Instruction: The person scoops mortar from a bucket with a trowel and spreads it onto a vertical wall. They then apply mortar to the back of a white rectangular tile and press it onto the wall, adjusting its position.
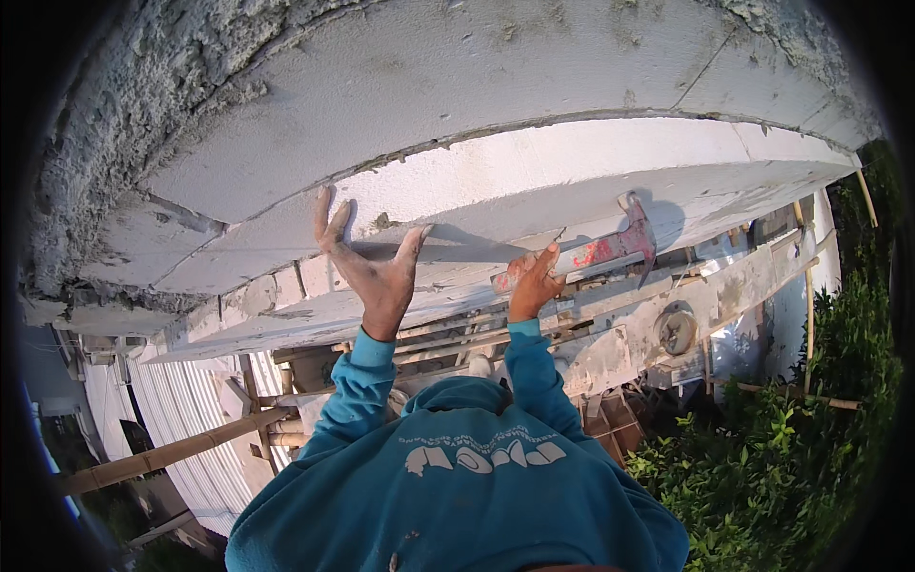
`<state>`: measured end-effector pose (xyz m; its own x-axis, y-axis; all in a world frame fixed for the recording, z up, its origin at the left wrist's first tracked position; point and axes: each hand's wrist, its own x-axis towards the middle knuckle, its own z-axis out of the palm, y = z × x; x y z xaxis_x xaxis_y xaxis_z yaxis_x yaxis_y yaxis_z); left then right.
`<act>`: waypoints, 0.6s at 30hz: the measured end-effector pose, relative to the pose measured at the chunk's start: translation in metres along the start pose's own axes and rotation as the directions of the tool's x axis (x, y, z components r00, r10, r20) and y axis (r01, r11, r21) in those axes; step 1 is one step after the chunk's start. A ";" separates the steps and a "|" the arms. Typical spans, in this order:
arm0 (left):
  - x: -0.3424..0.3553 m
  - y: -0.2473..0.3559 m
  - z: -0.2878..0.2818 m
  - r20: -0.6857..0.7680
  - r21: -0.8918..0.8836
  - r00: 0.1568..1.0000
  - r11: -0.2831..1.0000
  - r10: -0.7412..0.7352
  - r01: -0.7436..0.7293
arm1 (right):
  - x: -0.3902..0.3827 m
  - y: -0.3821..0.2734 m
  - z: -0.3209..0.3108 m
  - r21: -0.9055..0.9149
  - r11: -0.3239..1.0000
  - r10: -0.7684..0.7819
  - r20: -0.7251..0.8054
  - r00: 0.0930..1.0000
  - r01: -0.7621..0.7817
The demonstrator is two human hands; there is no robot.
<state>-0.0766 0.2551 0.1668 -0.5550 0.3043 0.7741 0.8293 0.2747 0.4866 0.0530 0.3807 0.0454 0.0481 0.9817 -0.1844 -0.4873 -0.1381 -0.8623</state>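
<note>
A wall of pale lightweight blocks (419, 124) curves across in front of me, with a bright white block ledge (572, 157) standing out from its lower part. My left hand (374, 276) is raised at this ledge, fingers and thumb spread, with nothing held; whether the fingertips press on the block I cannot tell. Dust whitens its fingers, and a small grey mortar lump (383, 221) sticks to the ledge between them. My right hand (536, 283) is wrapped round the handle of a claw hammer (600, 252) with worn red paint. The hammer's head is near the ledge's lower face, casting a shadow there.
Below the ledge runs a scaffold with bamboo poles (176, 460) and mortar-stained planks (605, 357). A round mortar-crusted pan (677, 329) is on it, to the right. Corrugated roofing (181, 400) lies lower left, and green shrubs (762, 458) grow lower right. Rough mortar (143, 105) covers the upper left.
</note>
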 end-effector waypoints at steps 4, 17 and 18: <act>-0.002 -0.002 -0.006 -0.015 -0.039 1.000 0.999 -0.010 0.010 | -0.017 -0.015 -0.013 0.150 0.983 0.100 0.039 0.994 -0.104; -0.001 -0.006 0.001 -0.007 -0.030 0.999 0.999 0.031 -0.032 | -0.008 0.000 -0.038 0.016 0.999 0.047 0.204 0.978 -0.051; 0.000 -0.005 0.000 0.011 -0.017 1.000 1.000 0.014 -0.014 | -0.011 -0.014 -0.041 -0.066 0.996 0.077 0.143 0.987 -0.068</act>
<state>-0.0805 0.2534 0.1644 -0.5439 0.3182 0.7765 0.8380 0.2546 0.4827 0.0953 0.3664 0.0400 -0.1142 0.9769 -0.1808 -0.4310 -0.2127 -0.8769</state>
